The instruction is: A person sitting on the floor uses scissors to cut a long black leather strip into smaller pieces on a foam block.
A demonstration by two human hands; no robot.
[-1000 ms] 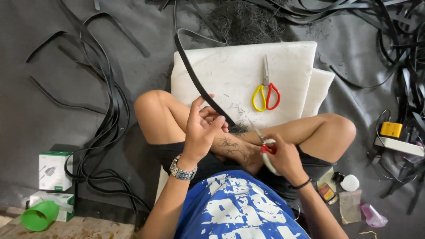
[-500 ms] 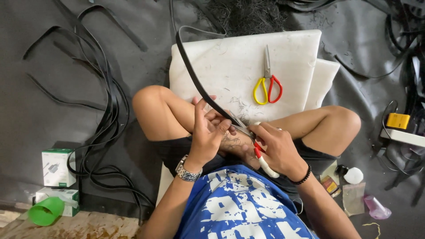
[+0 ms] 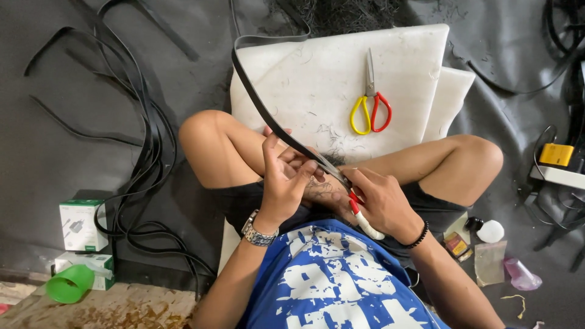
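I sit cross-legged on the floor. My left hand (image 3: 287,178) pinches a long black rubber strip (image 3: 263,103) that runs up over the white foam board (image 3: 317,73) in front of my legs. My right hand (image 3: 381,204) grips a tool with a white handle and red part (image 3: 364,220), its tip against the strip near my left fingers. Scissors with one yellow and one red handle (image 3: 370,100) lie shut on the board, apart from both hands. Black shavings are scattered on the board.
Many loose black strips (image 3: 131,158) lie on the grey floor at left. Small white-and-green boxes (image 3: 79,226) and a green cup (image 3: 68,284) sit at lower left. A yellow device (image 3: 556,155), a small white bottle (image 3: 489,231) and plastic bags (image 3: 489,262) lie at right.
The view has shifted slightly. Both hands stay together on the strip; my right hand with the tool has moved a little up the strip toward my left fingers.
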